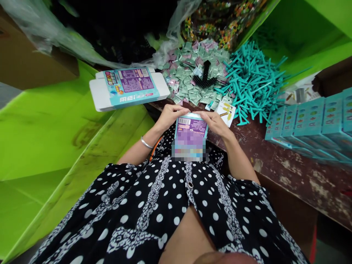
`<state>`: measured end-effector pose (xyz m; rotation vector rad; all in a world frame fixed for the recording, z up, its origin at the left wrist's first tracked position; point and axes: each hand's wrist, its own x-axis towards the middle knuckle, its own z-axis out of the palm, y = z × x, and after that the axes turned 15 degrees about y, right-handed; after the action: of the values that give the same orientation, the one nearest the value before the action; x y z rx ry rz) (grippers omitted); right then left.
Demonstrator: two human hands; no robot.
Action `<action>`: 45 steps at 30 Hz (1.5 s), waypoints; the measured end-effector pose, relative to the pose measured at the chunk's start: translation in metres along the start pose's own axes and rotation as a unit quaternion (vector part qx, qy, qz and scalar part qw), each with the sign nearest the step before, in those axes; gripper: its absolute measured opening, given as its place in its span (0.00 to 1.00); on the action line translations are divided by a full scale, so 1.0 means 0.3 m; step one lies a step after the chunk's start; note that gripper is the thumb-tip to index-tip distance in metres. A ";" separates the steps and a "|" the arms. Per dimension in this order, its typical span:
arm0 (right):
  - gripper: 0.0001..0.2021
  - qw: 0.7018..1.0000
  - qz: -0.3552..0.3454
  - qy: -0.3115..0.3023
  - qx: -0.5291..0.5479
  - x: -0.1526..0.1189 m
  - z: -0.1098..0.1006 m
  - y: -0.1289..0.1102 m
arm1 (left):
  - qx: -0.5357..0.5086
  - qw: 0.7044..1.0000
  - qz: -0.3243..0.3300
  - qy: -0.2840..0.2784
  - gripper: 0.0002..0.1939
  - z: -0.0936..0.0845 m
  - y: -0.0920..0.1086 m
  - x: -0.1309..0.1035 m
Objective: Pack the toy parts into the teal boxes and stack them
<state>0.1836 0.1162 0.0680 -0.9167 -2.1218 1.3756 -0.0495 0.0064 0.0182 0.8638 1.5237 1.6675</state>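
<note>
A small purple and light-blue printed box (pixel 191 134) is held upright against my lap, its lower part blurred out. My left hand (pixel 172 116) pinches its top left edge, and my right hand (pixel 216 123) grips the top right corner. Just beyond my right hand lies a white printed card (pixel 226 113). A stack of flattened boxes (pixel 132 88) of similar print rests to the left of my left hand. Black studded pieces (pixel 205 77) lie on a heap of small green and pink packets (pixel 189 88).
Turquoise plastic tools (pixel 254 80) are heaped at the right of the packets. Rows of turquoise boxes (pixel 310 121) stand on the worn brown table (pixel 291 176). Behind are bags of black and of colourful pieces (pixel 220 27). Green panels (pixel 41 135) flank the left.
</note>
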 end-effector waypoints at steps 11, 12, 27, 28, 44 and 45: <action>0.33 0.997 -0.048 0.051 -0.013 -0.090 0.004 0.028 | -0.002 0.994 0.012 -0.112 0.22 -0.083 0.033 -0.049; 0.40 0.997 -0.029 0.072 -0.005 -0.100 0.004 0.030 | -0.012 0.998 0.023 -0.064 0.22 -0.085 0.028 -0.040; 0.40 0.967 0.152 0.099 0.181 -0.263 0.067 0.114 | 0.270 0.920 0.189 -0.213 0.51 -0.109 0.088 -0.111; 0.39 0.975 0.135 0.045 0.168 -0.256 0.047 0.106 | 0.272 0.913 0.161 -0.256 0.44 -0.104 0.092 -0.109; 0.30 0.938 -0.008 0.122 -0.323 -0.073 -0.360 0.245 | 0.257 0.930 0.017 -0.264 0.23 -0.116 0.040 -0.059; 0.27 0.945 -0.005 0.121 -0.303 -0.075 -0.372 0.243 | 0.251 0.931 0.012 -0.264 0.23 -0.120 0.039 -0.055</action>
<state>0.2952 0.1890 0.0459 -1.2220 -2.3731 0.5495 -0.0720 -0.0270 0.0266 1.4645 1.5565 0.9359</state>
